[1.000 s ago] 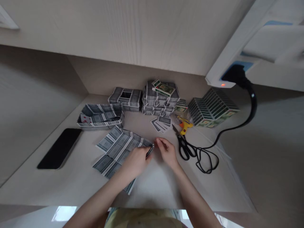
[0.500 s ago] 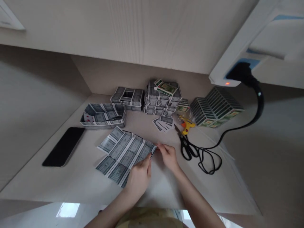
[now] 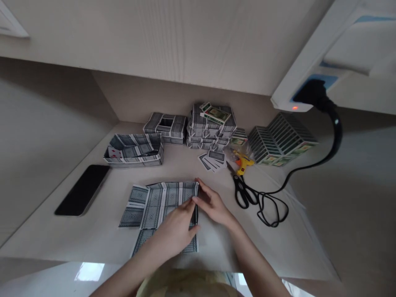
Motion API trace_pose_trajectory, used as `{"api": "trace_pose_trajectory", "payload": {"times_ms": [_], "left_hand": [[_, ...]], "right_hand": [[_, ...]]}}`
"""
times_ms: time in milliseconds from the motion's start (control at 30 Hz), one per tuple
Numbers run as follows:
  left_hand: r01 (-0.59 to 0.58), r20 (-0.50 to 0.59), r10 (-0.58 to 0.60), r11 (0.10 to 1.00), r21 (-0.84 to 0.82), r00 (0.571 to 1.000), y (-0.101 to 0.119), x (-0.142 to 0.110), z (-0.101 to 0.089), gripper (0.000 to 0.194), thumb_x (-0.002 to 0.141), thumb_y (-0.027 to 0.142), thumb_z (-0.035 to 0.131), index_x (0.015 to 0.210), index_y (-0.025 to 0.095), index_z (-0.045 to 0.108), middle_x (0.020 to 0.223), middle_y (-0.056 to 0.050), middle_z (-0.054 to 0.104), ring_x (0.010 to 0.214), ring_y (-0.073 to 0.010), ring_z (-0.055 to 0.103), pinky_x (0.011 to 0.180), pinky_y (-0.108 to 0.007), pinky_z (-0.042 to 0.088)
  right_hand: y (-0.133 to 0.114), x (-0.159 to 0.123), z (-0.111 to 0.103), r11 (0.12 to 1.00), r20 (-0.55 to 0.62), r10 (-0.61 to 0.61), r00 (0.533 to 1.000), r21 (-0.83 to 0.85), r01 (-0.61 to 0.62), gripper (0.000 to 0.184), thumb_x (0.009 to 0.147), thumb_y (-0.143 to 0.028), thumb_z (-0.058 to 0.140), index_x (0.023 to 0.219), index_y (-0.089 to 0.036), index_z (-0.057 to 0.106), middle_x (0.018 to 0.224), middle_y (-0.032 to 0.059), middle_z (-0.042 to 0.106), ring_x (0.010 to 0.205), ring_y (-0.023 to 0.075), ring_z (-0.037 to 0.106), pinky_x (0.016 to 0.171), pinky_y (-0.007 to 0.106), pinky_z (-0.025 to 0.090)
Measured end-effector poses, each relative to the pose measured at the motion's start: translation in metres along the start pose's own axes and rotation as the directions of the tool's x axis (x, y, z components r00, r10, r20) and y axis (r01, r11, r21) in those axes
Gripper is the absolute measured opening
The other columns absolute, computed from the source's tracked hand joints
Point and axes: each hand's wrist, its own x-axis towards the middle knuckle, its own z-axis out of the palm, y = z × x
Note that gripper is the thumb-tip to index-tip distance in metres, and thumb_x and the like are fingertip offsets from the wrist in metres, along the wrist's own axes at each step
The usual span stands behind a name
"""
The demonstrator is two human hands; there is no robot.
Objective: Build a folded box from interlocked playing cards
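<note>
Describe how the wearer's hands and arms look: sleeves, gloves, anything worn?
Both the left hand and the right hand are ungloved, with no ring visible. The forearms show no sleeve, watch or bracelet. A pale yellow garment shows, blurred, between them.

Desk-nook craft corner, indoors; home, dormitory or office not determinable.
Evidence: pale desktop (image 3: pixel 102 233) closed in by side walls beneath a wood-grain board (image 3: pixel 148 45); power strip (image 3: pixel 287 93) with red lamp lit, upper right; glue gun (image 3: pixel 244 163) and scissors (image 3: pixel 241 192) near stacked card packs (image 3: pixel 280 142); joined playing-card sheet (image 3: pixel 153 206) laid in front; phone (image 3: pixel 83 190) at left.
</note>
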Motion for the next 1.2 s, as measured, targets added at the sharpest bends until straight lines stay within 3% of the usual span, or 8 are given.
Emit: {"api": "trace_pose_trajectory", "payload": {"times_ms": [100,200,367,533,667,767,1100,1200], "left_hand": [[-0.031,0.027,0.028,0.993,0.116,0.999,0.001,-0.003,-0.025,0.038,0.071,0.031,0.06,0.108,0.024,0.054,0.109,-0.005,0.059,0.099,-0.0251,0.056,0.083,-0.04,0.046],[-0.096,-0.096,0.123,0.964,0.248,0.988,-0.002,0.01,-0.046,0.035,0.074,0.032,0.057,0.108,0.024,0.055,0.115,-0.005,0.054,0.107,-0.0243,0.048,0.089,-0.039,0.042],[-0.155,-0.065,0.207,0.876,0.457,0.976,-0.027,0.048,-0.049,0.046,0.067,0.02,0.058,0.112,0.015,0.051,0.127,-0.013,0.044,0.12,-0.0295,0.034,0.095,-0.041,0.033],[-0.1,0.1,0.068,0.929,0.357,0.993,-0.051,0.076,-0.038,0.019,0.069,0.015,0.047,0.081,0.018,0.061,0.085,-0.007,0.064,0.077,-0.02,0.058,0.066,-0.027,0.042],[-0.184,0.211,0.151,0.971,0.15,0.966,-0.062,0.091,-0.039,0.017,0.073,0.021,0.045,0.068,0.017,0.061,0.07,-0.001,0.063,0.064,-0.0134,0.055,0.059,-0.021,0.037],[-0.221,0.175,0.204,0.972,0.082,0.963,-0.068,0.097,-0.035,0.024,0.077,0.025,0.042,0.063,0.015,0.06,0.06,0.001,0.06,0.057,-0.0109,0.051,0.055,-0.02,0.034],[-0.278,0.061,0.272,0.946,0.165,0.96,-0.062,0.087,-0.023,0.02,0.077,0.02,0.042,0.069,0.018,0.06,0.077,-0.004,0.062,0.075,-0.0164,0.057,0.066,-0.024,0.04],[-0.223,0.026,0.222,0.972,0.071,0.975,-0.066,0.088,-0.019,0.023,0.072,0.017,0.045,0.09,0.017,0.06,0.093,-0.007,0.062,0.088,-0.019,0.057,0.078,-0.028,0.042]], "right_hand": [[0.005,0.001,-0.001,0.998,0.021,-0.028,0.999,-0.047,0.029,0.062,0.075,-0.027,0.057,0.132,-0.018,0.033,0.135,0.007,0.038,0.124,0.0196,0.036,0.105,0.038,0.026],[0.009,0.003,0.001,0.995,0.024,-0.042,0.999,-0.09,0.044,0.062,0.073,-0.019,0.053,0.132,-0.016,0.034,0.133,0.0071,0.041,0.122,0.0192,0.039,0.103,0.037,0.029],[-0.002,0.01,0.006,0.955,-0.016,-0.014,1.0,-0.295,0.008,0.061,0.071,-0.012,0.046,0.13,-0.012,0.036,0.131,0.01,0.044,0.118,0.0192,0.043,0.1,0.033,0.034],[-0.022,0.018,0.007,0.796,-0.057,0.112,0.992,-0.593,-0.124,0.048,0.075,-0.012,0.042,0.123,-0.012,0.045,0.113,0.0127,0.059,0.098,0.0208,0.058,0.082,0.029,0.043],[-0.028,0.023,0.004,0.605,-0.12,0.214,0.969,-0.763,-0.228,0.031,0.078,-0.015,0.042,0.104,-0.017,0.059,0.091,0.0094,0.068,0.08,0.0198,0.062,0.067,0.024,0.041],[-0.028,0.028,0.0,0.536,-0.143,0.199,0.969,-0.812,-0.23,0.028,0.079,-0.014,0.041,0.099,-0.019,0.061,0.086,0.0088,0.068,0.077,0.0195,0.062,0.062,0.023,0.037],[-0.02,0.041,-0.009,0.622,-0.077,0.146,0.986,-0.768,-0.152,0.028,0.075,-0.008,0.041,0.089,-0.018,0.063,0.085,0.0069,0.069,0.079,0.0162,0.061,0.063,0.021,0.035],[-0.02,0.045,-0.005,0.667,-0.078,0.111,0.991,-0.734,-0.133,0.024,0.077,-0.012,0.044,0.089,-0.018,0.063,0.087,0.0072,0.069,0.08,0.0165,0.061,0.065,0.021,0.037]]}}
